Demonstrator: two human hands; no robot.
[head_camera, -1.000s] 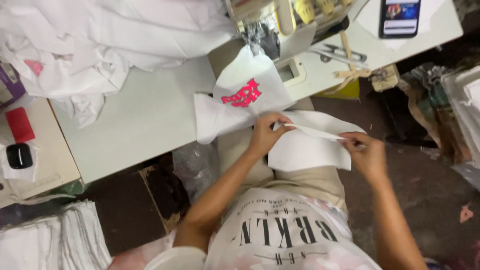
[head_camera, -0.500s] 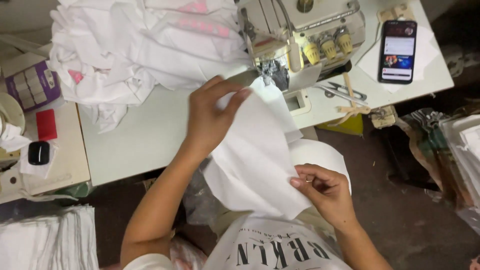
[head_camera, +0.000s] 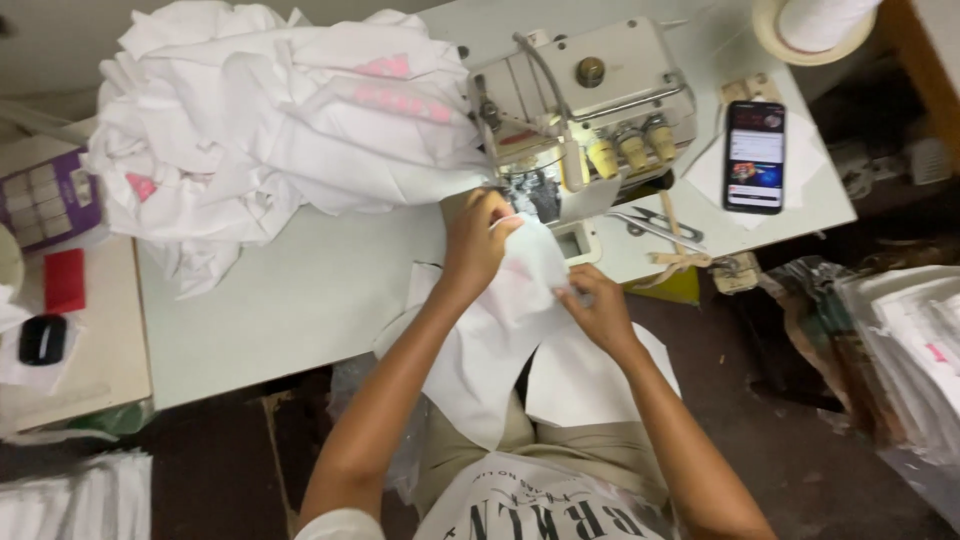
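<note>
My left hand (head_camera: 478, 243) presses the far edge of a white fabric piece (head_camera: 500, 340) against the table just in front of the sewing machine (head_camera: 580, 100). My right hand (head_camera: 597, 310) pinches the same piece a little nearer to me, to the right. The fabric hangs off the table edge onto my lap. Its front end lies by the machine's presser foot, partly hidden under my left fingers.
A big heap of white garments with pink print (head_camera: 270, 130) fills the table's far left. A phone (head_camera: 755, 155) and scissors (head_camera: 655, 228) lie right of the machine. A thread cone (head_camera: 815, 25) stands far right. A side table (head_camera: 90, 360) holds small items; stacked fabric (head_camera: 900, 340) sits at right.
Both hands carried the white piece from my lap up onto the table and to the machine. The left hand now sits at the presser foot, and the right hand rose to join it.
</note>
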